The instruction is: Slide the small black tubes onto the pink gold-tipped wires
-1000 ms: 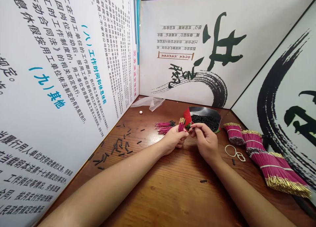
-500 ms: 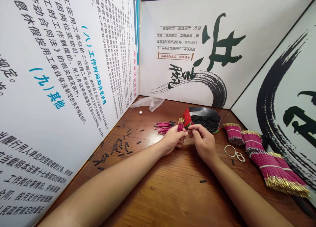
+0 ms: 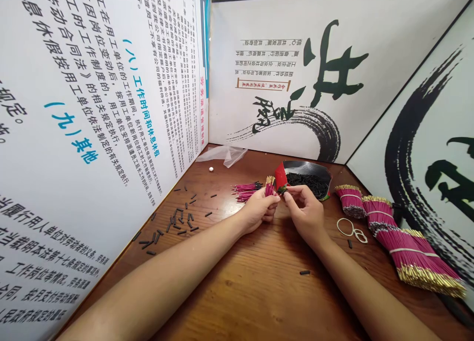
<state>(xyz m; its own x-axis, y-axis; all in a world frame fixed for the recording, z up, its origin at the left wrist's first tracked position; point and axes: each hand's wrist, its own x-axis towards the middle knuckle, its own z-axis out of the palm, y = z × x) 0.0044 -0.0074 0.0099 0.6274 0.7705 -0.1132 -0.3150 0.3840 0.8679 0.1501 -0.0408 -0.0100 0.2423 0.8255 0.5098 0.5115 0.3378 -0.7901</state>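
While the left hand (image 3: 262,206) closes in a fist round a small bundle of gold-tipped magenta wires (image 3: 270,185), the right hand (image 3: 305,210) is just beside it at three o'clock, thumb and forefinger brought together in a fine pinch. Something dark shows at those fingertips, but whether it is a black sleeve or the printed corner of the box behind, I cannot tell.

From the left hand, the open red box (image 3: 281,172) of black sleeves (image 3: 307,182) lies at two o'clock, a pile of loose magenta wires (image 3: 246,191) near ten, and scattered black sleeves (image 3: 179,217) toward nine. Beyond the right hand, rubber-banded wire bundles (image 3: 425,257) run from three to four o'clock.

Wires could splay or slip if the left grip slackens, since no band shows on the held part. A small piece could drop from so slight a pinch, and a knuckle might nudge the nearby box.

The held bundle's long axis runs roughly twelve to six, gold ends toward twelve; its lower ends are hidden in the fist. The loose pile lies about nine to three, black ends toward three.
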